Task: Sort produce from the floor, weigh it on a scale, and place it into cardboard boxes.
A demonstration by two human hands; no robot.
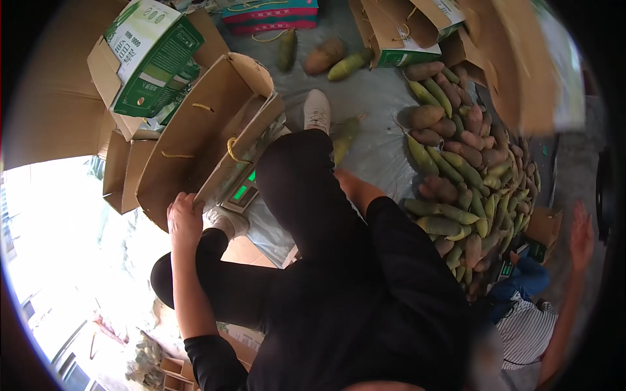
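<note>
My left hand (pixel 184 218) grips the near rim of an open cardboard box (pixel 195 124) with yellow rope handles, fingers folded over the edge. The box is tilted and stands on a scale (pixel 242 193) with a lit green display. I cannot make out any contents in it. My right hand (pixel 345 182) reaches down beside my bent knee, which hides its fingers. Just beyond it a long green radish (pixel 345 140) lies on the grey plastic sheet. Whether the hand touches that radish I cannot tell.
A big heap of green radishes and reddish-brown roots (pixel 466 156) lies to the right. More roots (pixel 325 55) lie ahead near green-and-white cartons (pixel 407 32). Another carton (pixel 153 55) stands at the left. A blurred box (pixel 521 65) hangs top right. Another person (pixel 528 329) sits lower right, arm raised.
</note>
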